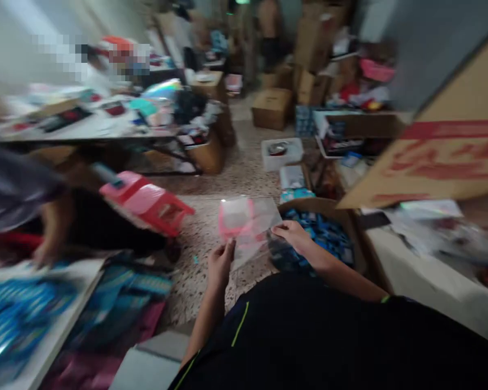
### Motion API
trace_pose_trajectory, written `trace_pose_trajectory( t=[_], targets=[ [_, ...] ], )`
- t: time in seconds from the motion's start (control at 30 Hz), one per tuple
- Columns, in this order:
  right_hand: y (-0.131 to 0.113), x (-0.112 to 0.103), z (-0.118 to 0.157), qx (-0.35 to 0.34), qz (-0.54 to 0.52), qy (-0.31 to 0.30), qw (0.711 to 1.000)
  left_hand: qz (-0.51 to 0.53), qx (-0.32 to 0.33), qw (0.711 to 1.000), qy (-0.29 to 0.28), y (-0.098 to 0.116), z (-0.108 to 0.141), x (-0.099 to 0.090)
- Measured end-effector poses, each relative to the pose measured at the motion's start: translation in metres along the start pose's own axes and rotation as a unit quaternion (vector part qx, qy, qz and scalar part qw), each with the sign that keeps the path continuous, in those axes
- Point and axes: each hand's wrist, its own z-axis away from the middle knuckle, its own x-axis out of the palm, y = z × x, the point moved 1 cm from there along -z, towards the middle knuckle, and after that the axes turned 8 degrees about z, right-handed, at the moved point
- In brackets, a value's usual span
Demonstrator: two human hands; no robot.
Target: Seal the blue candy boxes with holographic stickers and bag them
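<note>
A clear plastic bag (250, 252) is stretched between my two hands, above the speckled floor. My left hand (220, 262) pinches its lower left edge between thumb and fingers. At the bag's right edge, my right hand (293, 234) has a similar pinch. Pink shapes show in the upper left of the bag; whether they are printed on it or seen through it I cannot tell. Just beyond and below my right hand, a large cardboard box (360, 238) holds many small blue packets (329, 238).
A pink plastic stool (150, 203) lies tilted on the floor. At left, a co-worker's hand (44, 252) rests by a white-edged tray (75, 325) of blue packets. Cardboard boxes (271, 108) and a white bin (282, 157) stand ahead; a cardboard flap (443, 103) juts in from the right.
</note>
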Motion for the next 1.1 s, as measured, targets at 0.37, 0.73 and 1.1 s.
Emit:
trace_pose_trajectory(
  t=[0.37, 0.73, 1.1],
  targets=[
    [0.001, -0.215, 0.113, 0.013, -0.191, 0.106, 0.976, -0.182, 0.125, 0.927, -0.302, -0.024, -0.008, 0.256],
    [0.036, -0.241, 0.163, 0.02, -0.288, 0.216, 0.933, -0.264, 0.231, 0.83, -0.434, -0.017, 0.016, 0.308],
    [0.04, -0.171, 0.137, 0.021, -0.328, 0.199, 0.923, -0.234, 0.19, 0.882, -0.363, -0.007, -0.016, 0.221]
  ],
)
